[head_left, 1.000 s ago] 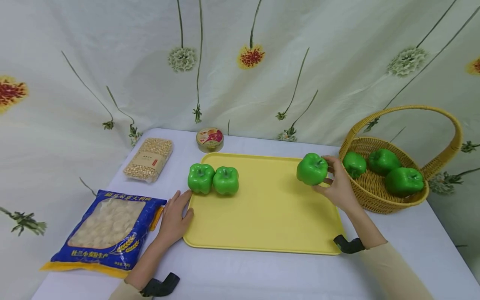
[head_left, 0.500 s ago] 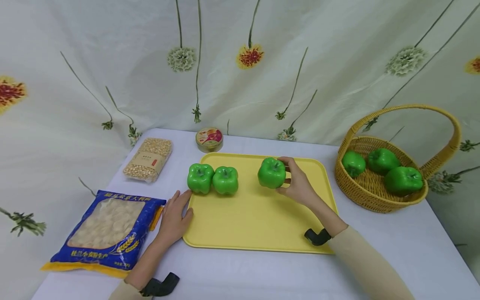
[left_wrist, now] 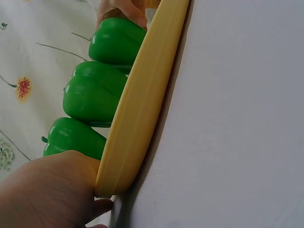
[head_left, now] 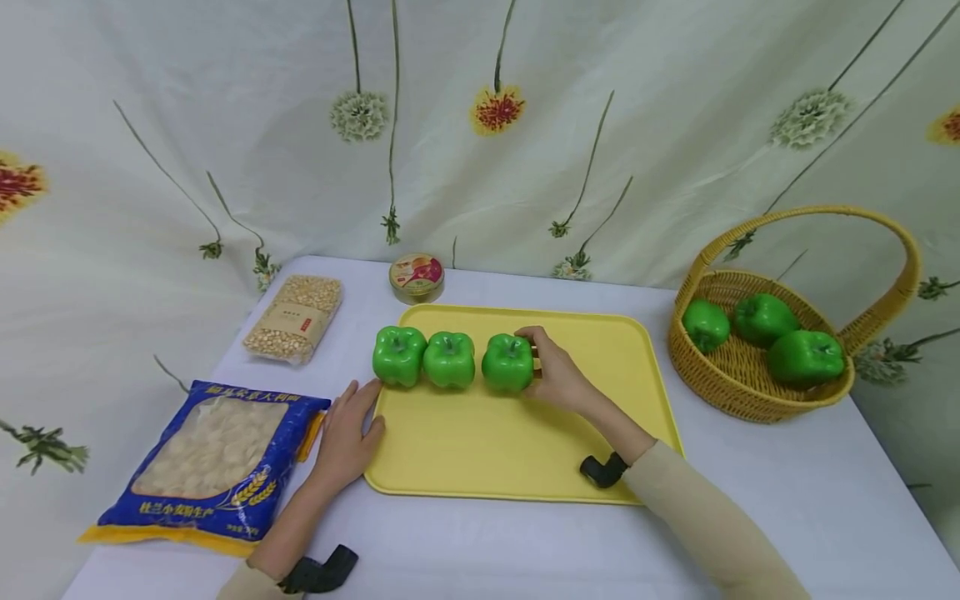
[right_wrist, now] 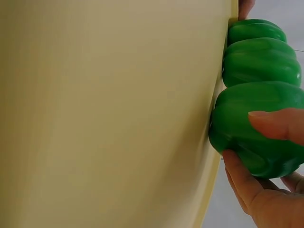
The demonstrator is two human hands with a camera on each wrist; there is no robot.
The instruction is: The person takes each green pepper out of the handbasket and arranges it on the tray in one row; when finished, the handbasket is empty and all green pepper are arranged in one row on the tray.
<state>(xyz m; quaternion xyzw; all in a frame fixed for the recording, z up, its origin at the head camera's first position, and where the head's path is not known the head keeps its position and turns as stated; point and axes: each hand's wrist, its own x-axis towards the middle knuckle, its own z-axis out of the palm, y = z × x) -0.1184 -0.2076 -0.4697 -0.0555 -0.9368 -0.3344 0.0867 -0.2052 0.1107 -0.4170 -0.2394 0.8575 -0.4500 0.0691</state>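
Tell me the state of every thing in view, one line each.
Held pepper: upright, gripped by the right hand.
Left tray pepper: upright.
Middle tray pepper: upright.
Yellow tray: flat, left hand at its edge.
Wicker basket: handle up, holding three green peppers.
Blue bag: lying flat, looks sealed.
Grain packet: lying flat.
Round tin: looks closed.

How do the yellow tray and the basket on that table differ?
The yellow tray is shallow; the basket is deeper. The yellow tray looks smooth; the basket is woven. The basket has a tall arched handle; the yellow tray shows none. Both bear green peppers and sit on the white table.
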